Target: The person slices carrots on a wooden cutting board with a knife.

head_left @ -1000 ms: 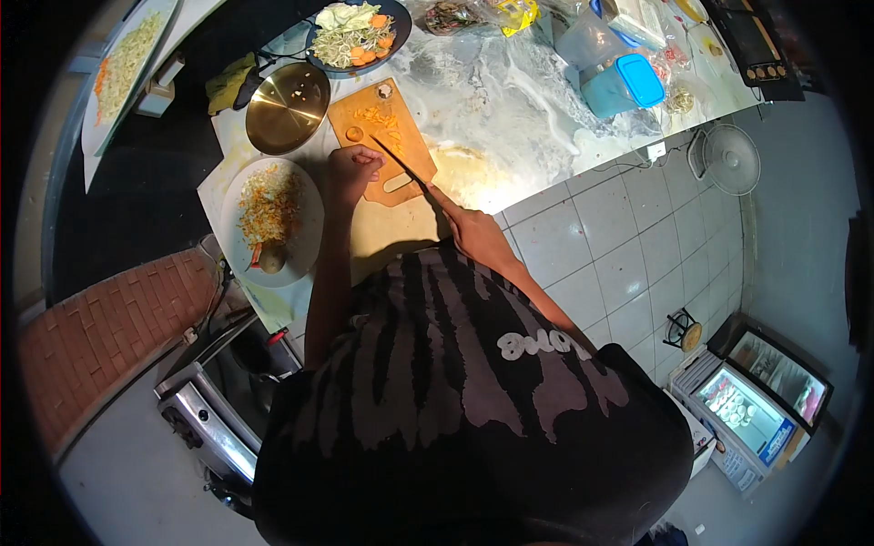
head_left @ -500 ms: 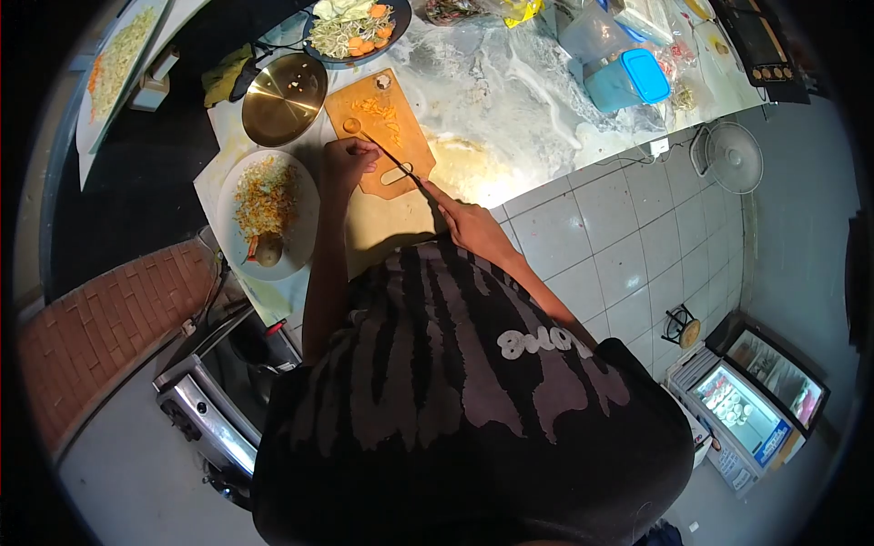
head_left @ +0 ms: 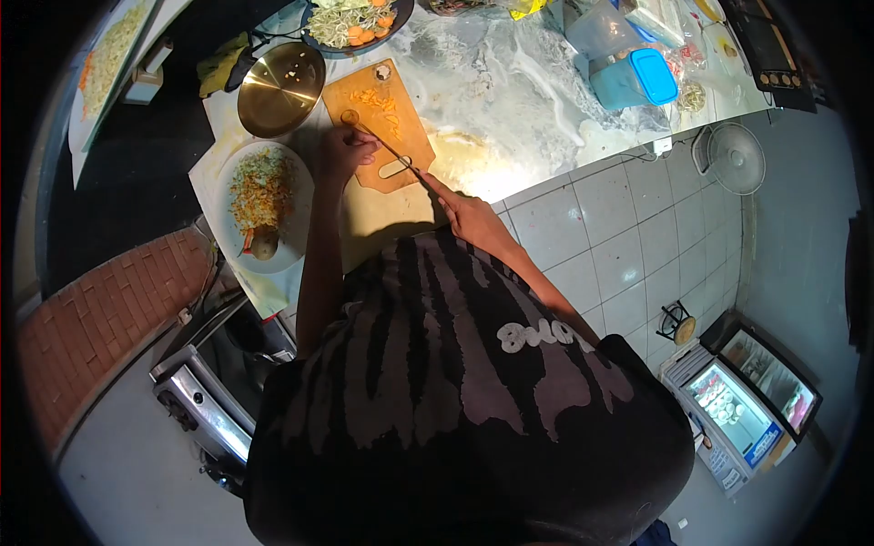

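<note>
Cutting board [head_left: 411, 135]: orange pieces [head_left: 369, 98] cut; round piece [head_left: 350, 117] unsliced. Right hand [head_left: 472, 221], board's near-right corner: gripping knife [head_left: 393, 152]. Left hand [head_left: 344, 153], board's left edge: curled; I cannot tell its contents.

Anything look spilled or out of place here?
A small white scrap lies on the floor at lower right, perhaps dropped. The brownish patch on the counter could be a stain or marbling; I can't tell.
</note>
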{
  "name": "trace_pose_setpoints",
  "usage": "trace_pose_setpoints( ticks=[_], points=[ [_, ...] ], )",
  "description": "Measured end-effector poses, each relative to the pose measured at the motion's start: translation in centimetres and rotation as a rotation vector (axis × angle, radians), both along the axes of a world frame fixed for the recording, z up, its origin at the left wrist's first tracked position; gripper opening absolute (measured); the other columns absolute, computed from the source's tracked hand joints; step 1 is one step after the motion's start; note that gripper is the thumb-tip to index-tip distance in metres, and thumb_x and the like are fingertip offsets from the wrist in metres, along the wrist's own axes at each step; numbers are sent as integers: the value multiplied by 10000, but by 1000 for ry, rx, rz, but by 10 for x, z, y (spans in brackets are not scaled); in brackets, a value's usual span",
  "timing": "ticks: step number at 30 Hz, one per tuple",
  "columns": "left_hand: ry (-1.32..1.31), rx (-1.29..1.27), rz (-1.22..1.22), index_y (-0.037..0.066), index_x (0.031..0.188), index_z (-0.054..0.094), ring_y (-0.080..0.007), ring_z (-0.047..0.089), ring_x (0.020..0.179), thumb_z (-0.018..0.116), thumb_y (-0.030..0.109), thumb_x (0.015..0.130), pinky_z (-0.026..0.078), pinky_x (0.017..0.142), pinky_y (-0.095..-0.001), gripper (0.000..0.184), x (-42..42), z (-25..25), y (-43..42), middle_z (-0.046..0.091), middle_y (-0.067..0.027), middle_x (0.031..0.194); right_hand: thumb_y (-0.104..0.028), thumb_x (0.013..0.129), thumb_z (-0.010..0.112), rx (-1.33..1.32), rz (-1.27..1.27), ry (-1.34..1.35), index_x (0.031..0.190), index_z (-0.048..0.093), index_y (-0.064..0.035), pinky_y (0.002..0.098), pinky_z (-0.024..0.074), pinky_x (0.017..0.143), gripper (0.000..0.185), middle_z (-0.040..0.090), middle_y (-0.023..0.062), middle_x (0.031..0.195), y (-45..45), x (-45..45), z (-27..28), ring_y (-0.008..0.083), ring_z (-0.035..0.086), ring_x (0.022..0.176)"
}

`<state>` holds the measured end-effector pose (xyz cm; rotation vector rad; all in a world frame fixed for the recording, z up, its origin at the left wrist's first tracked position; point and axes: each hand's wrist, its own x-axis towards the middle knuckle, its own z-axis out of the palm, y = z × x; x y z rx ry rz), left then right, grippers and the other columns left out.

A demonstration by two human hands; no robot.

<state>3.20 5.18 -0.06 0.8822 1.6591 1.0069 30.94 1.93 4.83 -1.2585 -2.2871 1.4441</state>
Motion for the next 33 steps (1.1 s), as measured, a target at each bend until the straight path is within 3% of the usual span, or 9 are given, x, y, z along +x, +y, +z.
trace_pose_setpoints(
  ticks=[6,8,13,15,16,18,20,27,33],
  points=[
    [0,0,-30,-33,865,714,-96,652,598,787,5,803,540,540,-222,103,-3,0,2,697,-69,738,-161,1003,439,172,50,-219,1583,270,-350,547,512,737,634,660,231,829,5,2,-1,439,658,762],
    [17,5,-17,-29,878,717,-93,640,595,781,17,812,534,544,-224,102,1,3,0,688,-60,733,-191,1030,464,115,74,-279,1583,273,-331,527,524,756,601,698,217,926,7,2,9,441,663,805],
    [97,85,41,-13,946,741,-70,596,618,760,48,844,512,579,-232,121,19,-6,-14,653,-11,732,-255,1050,407,55,43,-153,1586,246,-373,547,519,737,572,672,249,845,9,4,-1,449,663,782],
    [175,214,88,2,1013,755,-106,588,646,747,68,855,509,621,-265,172,25,-22,-21,624,-11,745,-278,1064,392,-32,31,-149,1586,243,-374,547,519,737,551,675,246,853,10,3,-15,449,664,785],
    [175,218,88,2,1013,755,-106,588,646,747,68,855,509,621,-265,172,30,-18,-23,624,-11,745,-292,1070,386,78,-7,68,1586,248,-365,545,520,734,539,674,243,841,10,0,-27,449,663,780],
    [731,346,-9,52,1076,763,-172,612,687,740,115,863,522,667,-303,223,41,-12,-27,624,-57,784,-306,1076,379,189,-51,285,1587,253,-355,542,522,731,529,673,240,829,7,4,-40,449,662,774],
    [750,338,-30,70,1068,767,-212,629,722,735,136,867,528,684,-329,214,42,-11,-28,627,-81,807,-296,1070,401,44,32,-114,1585,274,-326,538,523,718,531,665,235,791,12,4,-7,442,660,755],
    [932,500,-152,66,988,734,-321,667,818,726,176,868,543,713,-398,163,44,1,-26,644,-120,850,-242,1051,433,272,76,-130,1575,308,-301,529,516,683,542,652,221,757,15,3,-3,421,655,708],
    [973,518,-132,67,992,732,-316,672,793,728,188,872,542,704,-375,171,42,0,-22,657,-117,851,-229,1040,468,302,41,-145,1563,340,-291,523,515,687,542,654,220,765,19,-7,-1,421,653,714]
  ],
)
